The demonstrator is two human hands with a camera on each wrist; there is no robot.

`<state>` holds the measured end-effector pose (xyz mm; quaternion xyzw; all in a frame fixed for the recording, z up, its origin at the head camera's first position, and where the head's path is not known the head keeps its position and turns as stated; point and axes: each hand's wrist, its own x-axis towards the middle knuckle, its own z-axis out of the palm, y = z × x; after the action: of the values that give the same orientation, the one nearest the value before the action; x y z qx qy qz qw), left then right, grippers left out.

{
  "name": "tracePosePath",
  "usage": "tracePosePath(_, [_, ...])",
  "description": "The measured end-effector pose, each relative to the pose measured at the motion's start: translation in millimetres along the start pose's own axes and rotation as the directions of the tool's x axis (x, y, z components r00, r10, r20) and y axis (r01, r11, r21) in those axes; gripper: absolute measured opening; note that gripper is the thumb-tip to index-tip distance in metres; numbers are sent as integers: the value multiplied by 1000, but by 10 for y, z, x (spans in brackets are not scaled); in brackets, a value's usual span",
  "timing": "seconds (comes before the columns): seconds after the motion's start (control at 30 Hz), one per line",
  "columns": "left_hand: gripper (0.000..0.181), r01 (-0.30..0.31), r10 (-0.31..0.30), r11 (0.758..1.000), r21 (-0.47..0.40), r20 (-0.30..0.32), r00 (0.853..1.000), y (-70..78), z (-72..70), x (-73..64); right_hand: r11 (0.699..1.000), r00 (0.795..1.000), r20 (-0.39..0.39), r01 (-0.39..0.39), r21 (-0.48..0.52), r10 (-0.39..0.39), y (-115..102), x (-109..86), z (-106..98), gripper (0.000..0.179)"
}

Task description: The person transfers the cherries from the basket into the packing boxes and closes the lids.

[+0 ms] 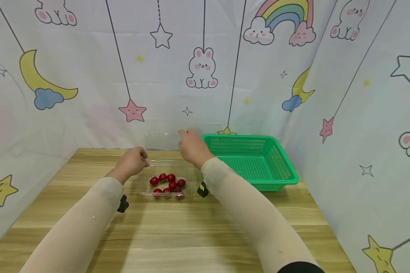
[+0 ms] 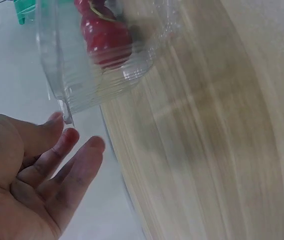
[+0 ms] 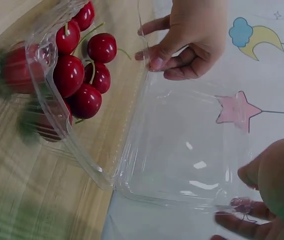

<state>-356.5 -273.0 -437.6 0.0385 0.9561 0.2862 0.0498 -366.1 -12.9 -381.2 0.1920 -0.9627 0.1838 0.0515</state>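
A clear plastic clamshell box (image 1: 142,186) sits on the table with several red cherries (image 3: 69,75) inside, some with green stems. Its transparent lid (image 3: 181,155) stands raised at the back, hinged to the base. At the back left corner, my left hand (image 1: 131,163) pinches the box's rim between thumb and finger; the left wrist view shows this grip close up. My right hand (image 1: 194,148) holds the upper right corner of the lid, thumb on one side and fingers on the other. From the head view, the right fingertips are partly hidden.
A green plastic basket (image 1: 283,163) with perforated walls stands right of the box, just beyond my right forearm. Behind the wooden table (image 1: 167,235) hangs a white cloth (image 1: 99,76) printed with cartoon stars, moons and bunnies. It also covers both sides.
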Motion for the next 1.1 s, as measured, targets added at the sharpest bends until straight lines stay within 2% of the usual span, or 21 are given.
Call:
tracePosePath(0.13, [32, -54, 54, 998, 18, -23, 998, -22, 2, -3, 978, 986, -97, 115, -176, -134, 6, -55, -32, 33])
tracePosePath(0.23, [40, -79, 79, 997, -25, -9, 997, -26, -47, -27, 939, 956, -151, 204, -277, -252, -2, -134, -72, 31])
tracePosePath(0.3, [43, -82, 83, 994, -68, 10, 997, -17, -111, -66, 906, 923, -184, 266, -329, -337, -16, -193, -95, 27])
tracePosePath(0.4, [48, -77, 86, 989, -129, 61, 994, -30, -225, -132, 845, 863, -217, 344, -409, -456, -29, -282, -100, 26])
tracePosePath(0.47, [49, -81, 100, 984, -158, 118, 988, -51, -305, -176, 805, 832, -216, 375, -460, -512, -31, -336, -84, 26])
tracePosePath(0.53, [51, -78, 115, 979, -188, 197, 974, -71, -382, -213, 775, 821, -191, 392, -496, -537, -21, -391, -55, 24])
tracePosePath(0.6, [53, -64, 121, 976, -208, 276, 953, -79, -457, -250, 753, 817, -166, 403, -520, -552, -8, -444, -23, 19])
tracePosePath(0.7, [59, -23, 107, 974, -225, 369, 923, -89, -543, -295, 725, 798, -139, 441, -529, -586, 15, -532, 25, 15])
tracePosePath(0.83, [65, 13, 92, 970, -241, 421, 902, -120, -594, -336, 692, 758, -113, 510, -511, -643, 53, -657, 95, 16])
tracePosePath(0.9, [68, 23, 94, 966, -259, 430, 898, -142, -595, -358, 678, 745, -91, 539, -499, -660, 74, -719, 140, 15])
tracePosePath(1.0, [71, 35, 98, 958, -285, 440, 893, -190, -581, -391, 678, 745, -64, 563, -473, -664, 96, -791, 214, 15])
tracePosePath(1.1, [75, 53, 92, 955, -290, 464, 881, -259, -556, -421, 684, 755, -49, 562, -465, -654, 111, -850, 292, 16])
